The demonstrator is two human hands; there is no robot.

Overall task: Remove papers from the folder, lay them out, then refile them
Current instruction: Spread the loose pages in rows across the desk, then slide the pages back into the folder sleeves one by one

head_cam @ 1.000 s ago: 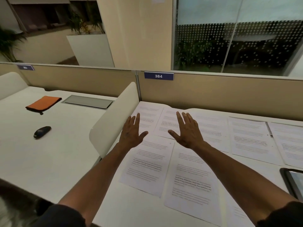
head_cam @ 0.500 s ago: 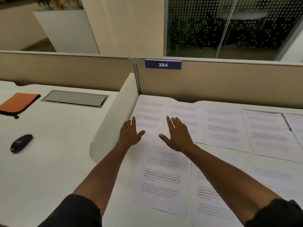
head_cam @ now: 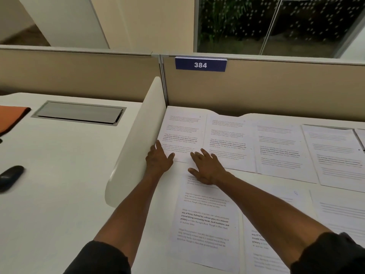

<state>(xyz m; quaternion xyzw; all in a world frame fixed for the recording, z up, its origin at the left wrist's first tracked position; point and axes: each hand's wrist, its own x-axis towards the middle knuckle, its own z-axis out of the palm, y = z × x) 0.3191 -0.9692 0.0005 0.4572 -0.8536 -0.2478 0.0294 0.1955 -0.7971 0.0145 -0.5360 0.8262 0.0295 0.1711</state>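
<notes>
A blue plate point(head_cam: 200, 64) on the top edge of the partition behind the desk reads "384" in white. On the printed sheet point(head_cam: 205, 218) near the desk's front edge, bold lines read, as far as the blur allows, "way of living. Defined by a slower pace, it is centered around strong community bonds, local traditions, and primary". The same bold lines stand on the sheet at the back left corner point(head_cam: 180, 135); its finer print is illegible.

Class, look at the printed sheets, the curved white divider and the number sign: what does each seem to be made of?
The white printed sheets look like thin matt paper: they lie flat with crisp edges. The curved white desk divider seems rigid plastic or coated board, smooth with a soft sheen; which one is unclear. The blue number sign reading 384 looks like glossy plastic or acrylic, with a pale, shiny top edge.
</notes>
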